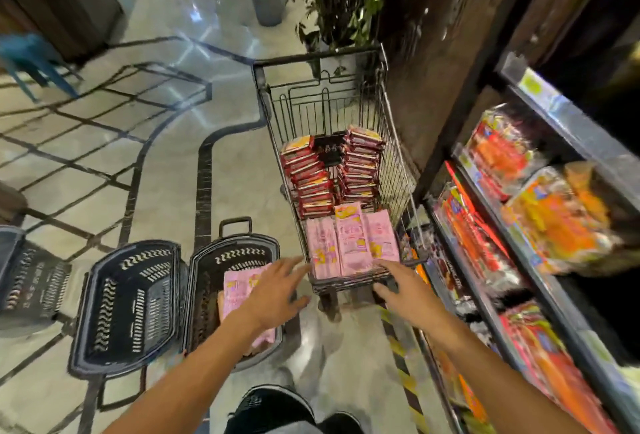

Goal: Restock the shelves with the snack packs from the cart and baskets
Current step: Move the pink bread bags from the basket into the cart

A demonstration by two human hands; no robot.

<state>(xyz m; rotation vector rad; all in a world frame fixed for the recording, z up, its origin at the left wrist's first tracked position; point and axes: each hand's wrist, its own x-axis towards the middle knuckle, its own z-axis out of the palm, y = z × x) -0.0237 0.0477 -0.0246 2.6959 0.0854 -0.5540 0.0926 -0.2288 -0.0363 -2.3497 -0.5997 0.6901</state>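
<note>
The pink snack packs [353,243] lie at the near end of the cart [322,63], and both the left hand [277,291] and right hand [403,283] reach with spread fingers, holding nothing; the packs look light, soft and slippery, so gripping both short ends seems best.

Shiny tiled floor [166,170] with dark inlaid lines carries pretty much everything; a wire cart [332,111] stands on it beside the shelves [540,298]; two dark plastic baskets [128,309] sit side by side left of the cart, a third at the frame's left edge; a potted plant [266,0] stands further back, plus a blue stool [31,59] at far left.
</note>
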